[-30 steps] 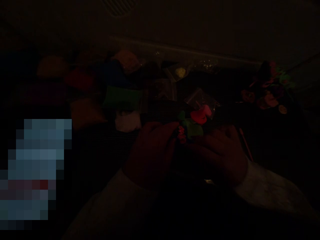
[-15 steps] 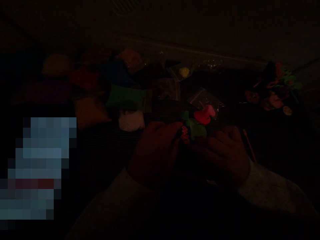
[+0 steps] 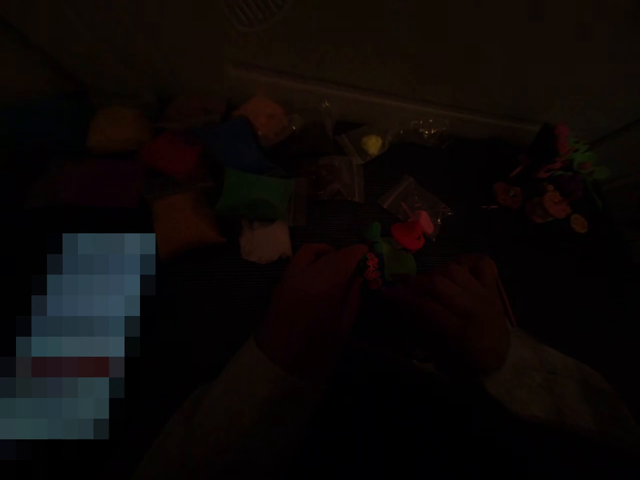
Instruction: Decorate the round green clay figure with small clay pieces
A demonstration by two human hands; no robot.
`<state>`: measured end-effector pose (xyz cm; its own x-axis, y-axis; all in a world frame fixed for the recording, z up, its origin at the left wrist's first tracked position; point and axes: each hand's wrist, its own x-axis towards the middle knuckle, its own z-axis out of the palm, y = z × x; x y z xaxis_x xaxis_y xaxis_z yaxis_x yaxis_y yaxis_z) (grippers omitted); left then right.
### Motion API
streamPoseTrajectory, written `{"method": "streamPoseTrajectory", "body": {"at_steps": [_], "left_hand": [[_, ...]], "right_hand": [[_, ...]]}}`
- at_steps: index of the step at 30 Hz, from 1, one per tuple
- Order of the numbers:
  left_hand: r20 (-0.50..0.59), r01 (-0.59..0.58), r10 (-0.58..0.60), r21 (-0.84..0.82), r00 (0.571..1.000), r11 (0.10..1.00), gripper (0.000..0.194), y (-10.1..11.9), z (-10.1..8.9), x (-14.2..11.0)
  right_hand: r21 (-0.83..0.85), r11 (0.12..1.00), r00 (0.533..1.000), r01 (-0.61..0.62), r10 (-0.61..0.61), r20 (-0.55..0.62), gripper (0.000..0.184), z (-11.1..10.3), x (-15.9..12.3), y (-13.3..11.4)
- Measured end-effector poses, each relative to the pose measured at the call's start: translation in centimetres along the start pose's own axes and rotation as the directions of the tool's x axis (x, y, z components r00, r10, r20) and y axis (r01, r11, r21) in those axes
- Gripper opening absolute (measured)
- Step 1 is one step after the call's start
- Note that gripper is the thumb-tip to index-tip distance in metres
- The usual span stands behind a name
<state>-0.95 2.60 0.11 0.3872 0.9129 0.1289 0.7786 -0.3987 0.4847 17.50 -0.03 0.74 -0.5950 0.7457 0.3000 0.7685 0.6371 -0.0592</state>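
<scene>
The picture is very dark. My left hand (image 3: 313, 310) is closed, its fingertips at the edge of a small modelling-clay figure that carries a wavy red strip (image 3: 373, 270). A flat green clay piece (image 3: 399, 260) adjoins the strip, with a rounded green lump (image 3: 373, 232) above. Beyond it sits a red clay piece with a pink top (image 3: 411, 233). My right hand (image 3: 457, 313) has its fingers curled just right of the strip and below the green piece; what lies in them is hidden in shadow.
Bagged clay lies left and behind: green (image 3: 255, 193), white (image 3: 265, 241), orange (image 3: 183, 223), blue (image 3: 235, 143), red (image 3: 173, 153). Clear bags (image 3: 415, 200) lie behind the figure. A thin stick (image 3: 505, 297) rests beside my right hand. Small coloured pieces (image 3: 555, 200) cluster far right. A blurred-out bright patch (image 3: 90, 320) is at left.
My right hand has shifted slightly to the right, nearer the thin stick. My left hand and the clay figure stay almost the same. The picture is a little darker.
</scene>
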Motion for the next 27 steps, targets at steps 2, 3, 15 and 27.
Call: {"method": "streamPoseTrajectory", "body": {"at_steps": [2, 3, 15, 27], "left_hand": [[-0.004, -0.006, 0.006, -0.004, 1.0, 1.0, 0.029, 0.0, 0.1, 0.0], [-0.006, -0.01, 0.01, -0.006, 1.0, 1.0, 0.029, 0.0, 0.1, 0.0], [-0.034, -0.05, 0.05, 0.001, 0.998, 0.999, 0.03, -0.1, 0.1, 0.0], [-0.019, -0.009, 0.008, -0.044, 1.0, 0.999, 0.031, 0.0, 0.1, 0.1]], "right_hand": [[-0.009, 1.0, 1.0, -0.002, 0.002, 0.009, 0.024, 0.0, 0.1, 0.0], [-0.01, 1.0, 1.0, 0.0, 0.0, 0.015, 0.023, 0.1, 0.1, 0.1], [-0.017, 1.0, 1.0, 0.002, -0.002, 0.03, 0.021, 0.2, 0.2, 0.1], [0.15, 0.96, 0.972, -0.236, 0.236, 0.017, 0.024, -2.2, 0.2, -0.1]]}}
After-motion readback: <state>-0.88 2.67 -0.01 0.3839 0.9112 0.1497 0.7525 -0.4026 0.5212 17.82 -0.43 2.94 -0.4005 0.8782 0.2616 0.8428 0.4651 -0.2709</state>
